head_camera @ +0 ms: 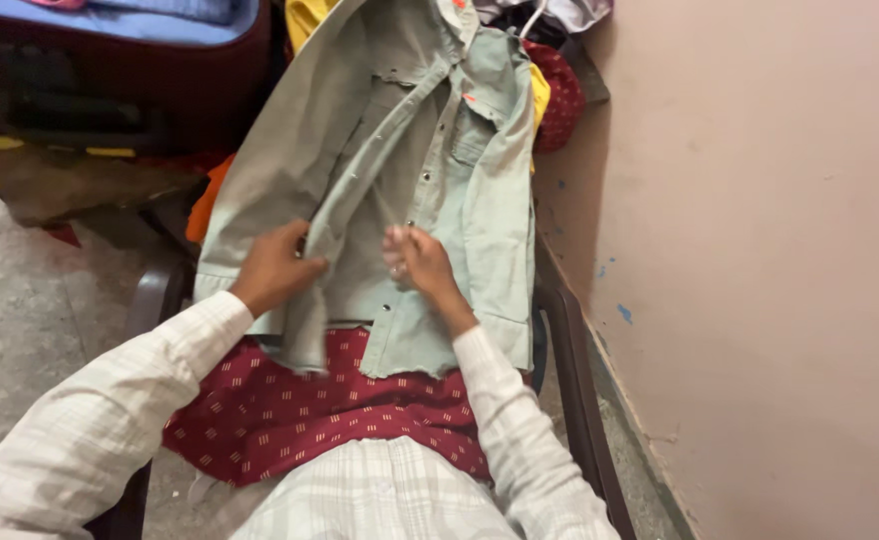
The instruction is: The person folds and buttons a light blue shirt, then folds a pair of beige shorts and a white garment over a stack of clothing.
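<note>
The left hand (275,268) pinched the loose front edge of a pale green denim jacket (480,210), fingers curled over the placket and thumb tucked beneath the fold. The right hand (415,260) was closed on the opposite front edge just beside a row of small metal snaps; motion blur hid exactly how its fingers gripped. The two hands sat near each other at the jacket's lower middle, with the open front running between them.

The jacket was a stiff, washed twill with a frayed, raw hem, a flap pocket on the chest and a collar at the top. It lay spread over the seat and back of a dark chair (575,380), its hem overlapping a maroon cloth (300,410) printed with small pale dashes. That cloth covered the seat and hung toward the person's checked white sleeves.

Behind the chair back sat a heap of clothes, among them a yellow garment (305,18) and a red dotted piece (560,95). A plain pinkish wall (760,250) stood to the right, and speckled grey floor (20,300) to the left.
</note>
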